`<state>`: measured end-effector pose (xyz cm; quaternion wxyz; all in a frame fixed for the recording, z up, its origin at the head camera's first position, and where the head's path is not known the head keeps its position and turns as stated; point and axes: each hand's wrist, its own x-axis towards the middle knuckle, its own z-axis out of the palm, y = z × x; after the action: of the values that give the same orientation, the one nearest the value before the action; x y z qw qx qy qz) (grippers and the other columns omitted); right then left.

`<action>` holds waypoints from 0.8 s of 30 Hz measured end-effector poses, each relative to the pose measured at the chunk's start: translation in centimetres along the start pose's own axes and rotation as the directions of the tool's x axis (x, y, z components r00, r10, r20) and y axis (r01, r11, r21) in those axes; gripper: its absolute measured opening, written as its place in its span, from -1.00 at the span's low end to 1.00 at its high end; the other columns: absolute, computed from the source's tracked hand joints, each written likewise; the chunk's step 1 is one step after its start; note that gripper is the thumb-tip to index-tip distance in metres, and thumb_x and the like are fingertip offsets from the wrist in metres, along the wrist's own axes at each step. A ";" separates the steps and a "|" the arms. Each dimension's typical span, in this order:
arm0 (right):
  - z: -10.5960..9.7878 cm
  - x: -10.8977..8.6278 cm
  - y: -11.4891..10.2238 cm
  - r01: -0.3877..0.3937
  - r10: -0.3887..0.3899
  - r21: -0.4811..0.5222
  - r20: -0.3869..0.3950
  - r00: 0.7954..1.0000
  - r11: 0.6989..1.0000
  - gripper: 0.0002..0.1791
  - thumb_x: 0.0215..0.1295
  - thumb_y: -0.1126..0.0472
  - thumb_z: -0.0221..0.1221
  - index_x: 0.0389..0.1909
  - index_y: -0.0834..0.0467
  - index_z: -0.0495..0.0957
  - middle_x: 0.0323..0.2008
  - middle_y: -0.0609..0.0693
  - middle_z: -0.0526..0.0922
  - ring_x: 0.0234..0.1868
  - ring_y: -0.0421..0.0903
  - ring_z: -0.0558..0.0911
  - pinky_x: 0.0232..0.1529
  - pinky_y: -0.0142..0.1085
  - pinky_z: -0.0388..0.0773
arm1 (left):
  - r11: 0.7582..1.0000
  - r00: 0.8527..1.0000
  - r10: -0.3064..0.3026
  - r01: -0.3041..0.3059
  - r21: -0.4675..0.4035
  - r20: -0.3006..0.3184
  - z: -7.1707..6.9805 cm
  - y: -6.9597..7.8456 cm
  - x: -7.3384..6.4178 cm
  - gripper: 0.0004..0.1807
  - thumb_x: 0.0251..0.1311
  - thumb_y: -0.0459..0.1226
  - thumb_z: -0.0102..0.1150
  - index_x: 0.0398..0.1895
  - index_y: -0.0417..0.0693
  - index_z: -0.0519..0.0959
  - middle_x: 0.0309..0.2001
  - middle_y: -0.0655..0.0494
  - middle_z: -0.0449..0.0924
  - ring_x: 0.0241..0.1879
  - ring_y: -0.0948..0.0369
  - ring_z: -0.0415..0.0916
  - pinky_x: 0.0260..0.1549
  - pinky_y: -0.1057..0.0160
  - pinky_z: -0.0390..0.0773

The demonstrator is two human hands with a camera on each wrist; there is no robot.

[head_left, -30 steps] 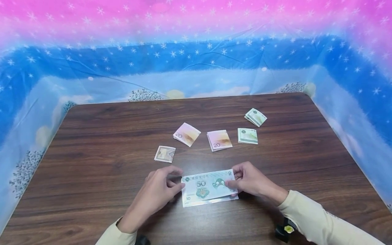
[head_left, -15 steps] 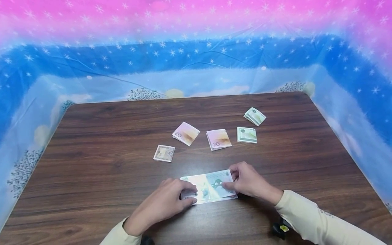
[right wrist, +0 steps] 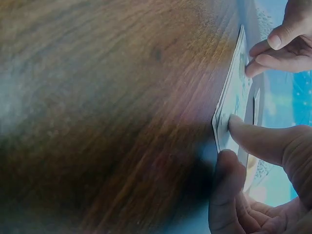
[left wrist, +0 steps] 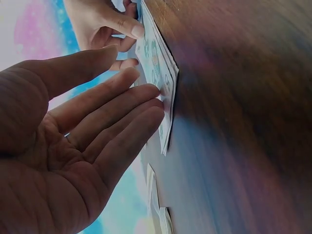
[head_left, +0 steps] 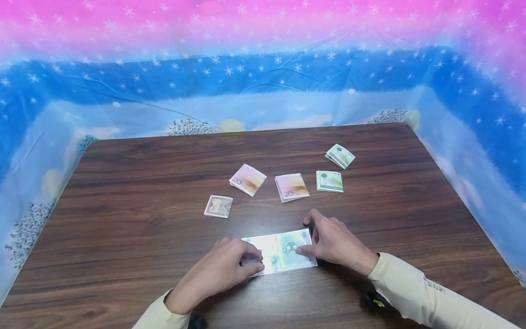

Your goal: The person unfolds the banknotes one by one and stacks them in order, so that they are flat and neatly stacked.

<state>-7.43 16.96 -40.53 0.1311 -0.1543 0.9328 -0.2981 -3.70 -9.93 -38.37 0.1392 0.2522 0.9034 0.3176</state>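
Observation:
A small stack of green 50 play banknotes [head_left: 287, 262] lies flat near the table's front, its left half washed out by glare. Over the left end, my left hand [head_left: 222, 262] spreads its fingers; in the left wrist view they look nearly straight, fingertips right at the notes [left wrist: 156, 63]. At the other end is my right hand [head_left: 334, 240], its thumb [right wrist: 248, 136] resting on the top note and its index finger raised beyond the far edge. In the right wrist view another finger sits close by the stack's end.
Behind the stack lie folded notes: a brownish one [head_left: 218, 206], two pinkish 20s, one tilted [head_left: 248, 179] and one straighter [head_left: 291, 186], and two green ones, a nearer [head_left: 329, 181] and a farther [head_left: 340, 156]. A snowflake-patterned cloth [head_left: 263, 73] surrounds the wooden table [head_left: 123, 183].
My left hand has moved right over the notes' left end. The top note, earlier pinched by my right hand and askew, now lies in line with the stack; my right index finger has lifted off.

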 end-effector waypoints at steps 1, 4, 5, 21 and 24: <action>-0.1 0.0 0.0 0.003 -0.003 -0.002 0.001 1.000 1.000 -0.39 -0.02 0.06 0.58 -0.06 0.20 0.46 -0.61 -0.16 0.50 -0.59 -0.25 0.47 -0.53 -0.33 0.45 | 1.000 1.000 -0.001 0.001 -0.005 -0.006 0.0 0.0 0.0 -0.87 0.23 -0.17 0.39 -0.25 -0.01 0.78 -0.31 0.26 0.74 -0.38 0.39 0.52 -0.39 0.27 0.54; -0.5 0.2 -0.2 0.027 -0.027 -0.005 -0.005 1.000 1.000 -0.42 -0.01 0.05 0.57 -0.08 0.21 0.49 -0.61 -0.18 0.50 -0.59 -0.26 0.47 -0.54 -0.35 0.44 | 0.999 0.998 -0.010 0.008 -0.038 -0.054 -0.2 0.0 0.0 -0.79 0.27 -0.15 0.36 -0.16 -0.06 0.78 -0.24 0.19 0.77 -0.32 0.36 0.60 -0.31 0.25 0.61; -0.7 0.4 -0.2 0.038 -0.038 -0.004 -0.012 0.999 0.999 -0.43 0.01 0.06 0.57 -0.09 0.22 0.50 -0.61 -0.18 0.50 -0.60 -0.27 0.47 -0.54 -0.35 0.44 | 0.998 0.997 -0.016 0.011 -0.063 -0.076 -0.2 0.0 0.0 -0.77 0.28 -0.15 0.35 -0.13 -0.09 0.77 -0.23 0.16 0.77 -0.31 0.34 0.63 -0.29 0.25 0.64; -4.5 7.4 0.6 0.015 -0.010 0.038 -0.131 0.991 0.999 -0.65 0.22 0.22 0.43 -0.13 0.38 0.59 -0.41 0.04 0.63 -0.42 -0.10 0.57 -0.36 -0.26 0.53 | 0.924 0.968 -0.183 0.109 -0.366 -0.173 -1.6 -1.3 -0.4 -0.78 0.32 -0.27 0.31 -0.07 -0.22 0.73 -0.17 0.07 0.76 -0.22 0.25 0.70 -0.17 0.29 0.70; -4.7 8.7 0.5 -0.028 0.030 0.021 -0.124 0.992 0.999 -0.59 0.20 0.15 0.45 -0.13 0.38 0.60 -0.35 0.09 0.66 -0.35 -0.05 0.59 -0.29 -0.21 0.55 | 0.923 0.965 -0.192 0.116 -0.367 -0.177 -1.7 -1.4 -0.5 -0.78 0.32 -0.27 0.31 -0.07 -0.22 0.73 -0.17 0.07 0.76 -0.22 0.24 0.70 -0.17 0.28 0.71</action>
<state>-17.11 16.64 -38.45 0.0784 -0.1205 0.9384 -0.3143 -4.51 -11.94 -37.94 0.1107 0.1161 0.8583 0.4875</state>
